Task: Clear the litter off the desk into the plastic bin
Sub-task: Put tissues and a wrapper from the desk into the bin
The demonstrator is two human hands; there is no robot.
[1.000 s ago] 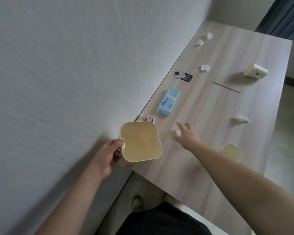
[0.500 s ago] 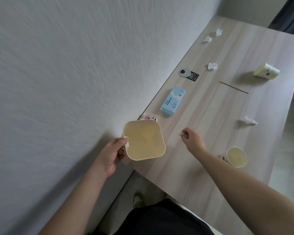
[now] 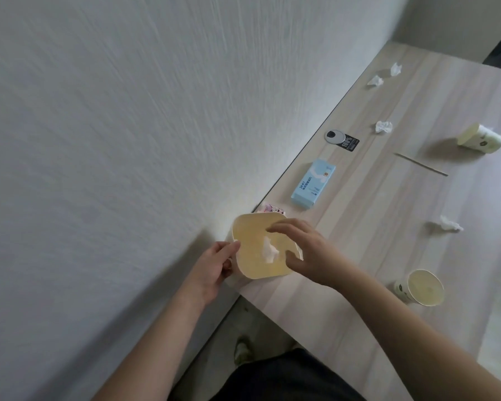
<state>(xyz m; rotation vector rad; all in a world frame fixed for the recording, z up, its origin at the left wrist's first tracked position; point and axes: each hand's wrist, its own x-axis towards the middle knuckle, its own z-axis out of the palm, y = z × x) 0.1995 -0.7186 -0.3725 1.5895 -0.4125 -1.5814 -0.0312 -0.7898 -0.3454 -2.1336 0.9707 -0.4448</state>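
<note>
A cream plastic bin (image 3: 252,264) sits at the near left corner of the wooden desk (image 3: 388,212), and my left hand (image 3: 214,266) grips its left rim. Over the bin's mouth hovers my right hand (image 3: 304,253), fingers spread, with a white tissue scrap (image 3: 269,250) below it inside the bin. Crumpled tissues lie on the desk at the right (image 3: 449,224), in the middle (image 3: 383,127) and at the far end (image 3: 375,81). One paper cup (image 3: 424,287) stands near the front; another (image 3: 480,138) lies on its side beside a wooden stick (image 3: 420,164).
A blue carton (image 3: 313,183) lies along the wall edge, with a pink wrapper (image 3: 271,209) just behind the bin and a black tag with a round disc (image 3: 342,140) farther back. The wall runs along the desk's left side. The floor and my shoe show below the desk's near edge.
My right hand picked up a tissue scrap from the desk, moved left over the bin and opened; the scrap now lies in the bin. My left hand kept holding the rim.
</note>
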